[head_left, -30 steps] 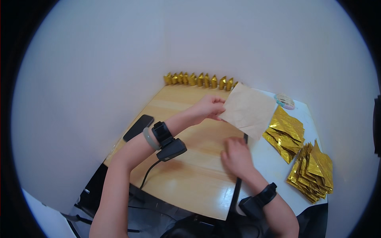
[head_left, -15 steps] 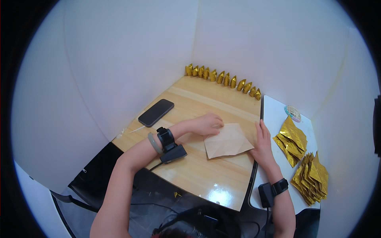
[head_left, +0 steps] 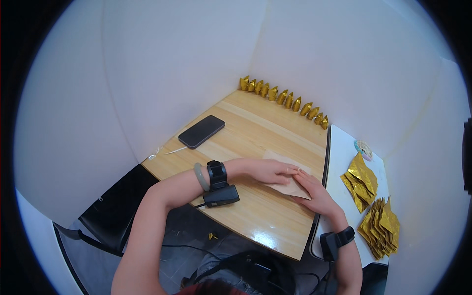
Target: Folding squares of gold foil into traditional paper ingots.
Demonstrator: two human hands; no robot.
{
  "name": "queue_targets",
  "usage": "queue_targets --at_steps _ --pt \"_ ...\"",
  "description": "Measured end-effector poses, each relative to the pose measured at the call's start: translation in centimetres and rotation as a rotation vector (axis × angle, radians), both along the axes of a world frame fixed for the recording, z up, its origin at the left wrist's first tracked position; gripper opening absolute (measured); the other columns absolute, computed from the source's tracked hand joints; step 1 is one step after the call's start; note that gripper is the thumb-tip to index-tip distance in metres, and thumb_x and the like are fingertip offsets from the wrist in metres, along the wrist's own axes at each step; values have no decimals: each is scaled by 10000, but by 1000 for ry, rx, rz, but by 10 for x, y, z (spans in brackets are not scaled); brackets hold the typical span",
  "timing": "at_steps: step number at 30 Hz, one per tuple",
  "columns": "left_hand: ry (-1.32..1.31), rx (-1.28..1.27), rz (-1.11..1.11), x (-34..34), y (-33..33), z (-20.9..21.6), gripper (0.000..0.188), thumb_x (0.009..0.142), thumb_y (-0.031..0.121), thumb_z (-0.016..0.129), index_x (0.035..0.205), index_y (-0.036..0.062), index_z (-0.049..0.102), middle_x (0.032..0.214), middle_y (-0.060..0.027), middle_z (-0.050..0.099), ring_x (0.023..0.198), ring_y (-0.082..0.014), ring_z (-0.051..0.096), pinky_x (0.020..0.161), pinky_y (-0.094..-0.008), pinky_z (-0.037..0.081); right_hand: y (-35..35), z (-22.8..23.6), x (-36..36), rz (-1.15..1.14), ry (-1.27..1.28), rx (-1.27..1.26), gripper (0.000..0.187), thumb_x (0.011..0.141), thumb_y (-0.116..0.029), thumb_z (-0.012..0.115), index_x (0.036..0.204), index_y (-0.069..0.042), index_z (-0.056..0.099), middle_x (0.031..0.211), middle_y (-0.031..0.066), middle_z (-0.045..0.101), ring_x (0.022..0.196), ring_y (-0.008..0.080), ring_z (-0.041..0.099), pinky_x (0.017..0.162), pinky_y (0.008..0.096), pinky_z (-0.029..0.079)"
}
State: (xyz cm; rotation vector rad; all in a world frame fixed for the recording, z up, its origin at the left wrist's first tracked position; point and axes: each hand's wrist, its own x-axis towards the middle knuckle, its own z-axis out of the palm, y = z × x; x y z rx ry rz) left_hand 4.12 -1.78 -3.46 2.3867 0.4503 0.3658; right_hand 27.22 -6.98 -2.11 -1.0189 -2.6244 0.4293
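We find left hand [head_left: 268,170] and right hand [head_left: 318,197] with fingers extended, grasping nothing, over thin beige paper [head_left: 291,189], apparently flattening it.

so the left arm [head_left: 140,246] comes up from the bottom edge, bends pretty sharply at the elbow [head_left: 160,196], then the forearm [head_left: 184,183] heads off to the right. left hand [head_left: 268,170] is palm down, fingers pointing right. right arm [head_left: 350,263] comes up from the lower right and tilts a bit left near the hand. right hand [head_left: 318,197] has its fingers stretched up and left, thumb [head_left: 301,200] spread away from them. both sets of fingertips [head_left: 293,171] come together, can't tell if they overlap.
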Motion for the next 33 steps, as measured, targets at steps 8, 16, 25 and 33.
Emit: queue_targets --at_steps 8,16,25,33 --pt "349 367 205 7 -4 -1 757 884 493 383 1366 -48 160 1431 -216 158 1346 -305 122 1074 -437 135 2 -3 7 -197 -269 108 709 737 -152 627 1352 -55 287 1415 122 274 1315 251 249 1060 451 199" --pt "343 371 266 8 0 -7 788 873 545 364 1366 -39 170 1436 -216 140 1347 -307 117 1065 -465 144 2 0 6 -99 -154 124 661 734 -78 593 1340 -91 330 1400 99 314 1304 249 273 1056 450 215" --pt "418 367 318 -8 9 -1 736 885 541 331 1383 20 184 1444 -184 149 1348 -295 125 1057 -489 148 6 -4 13 -141 -100 119 545 769 28 445 1296 -106 413 1359 94 384 1279 242 325 1040 440 255" --pt "397 369 387 -19 23 -5 668 900 520 307 1393 84 197 1454 -144 148 1351 -283 119 1053 -512 140 5 -1 13 -203 -166 256 535 757 33 446 1268 -125 452 1343 83 404 1264 235 345 1029 455 267"
